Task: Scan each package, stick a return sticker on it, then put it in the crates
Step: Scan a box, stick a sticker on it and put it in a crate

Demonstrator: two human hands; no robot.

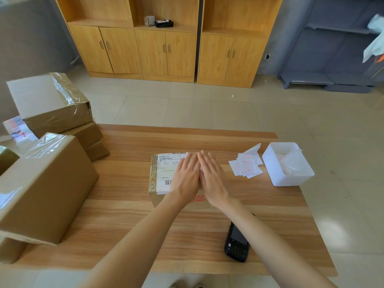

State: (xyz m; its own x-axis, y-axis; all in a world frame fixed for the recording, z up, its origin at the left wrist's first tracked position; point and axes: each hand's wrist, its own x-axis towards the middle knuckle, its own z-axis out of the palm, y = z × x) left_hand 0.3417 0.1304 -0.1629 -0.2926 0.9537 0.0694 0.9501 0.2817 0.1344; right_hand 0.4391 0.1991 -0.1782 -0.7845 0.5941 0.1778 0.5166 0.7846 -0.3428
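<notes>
A small cardboard package (161, 173) with white shipping labels and barcodes lies at the middle of the wooden table (128, 221). My left hand (185, 177) and my right hand (212, 179) lie flat side by side on its top, fingers straight and pressing down. A sliver of white shows between the two hands. A black handheld scanner (236, 244) lies on the table near my right forearm. Loose white return stickers (246, 166) with red print sit in a small pile to the right of the package.
A white plastic bin (288, 179) stands at the table's right edge beside the stickers. Several larger taped cardboard boxes (45, 183) are stacked along the left side. Wooden cabinets (166, 48) and a grey shelf unit (332, 59) stand across the tiled floor.
</notes>
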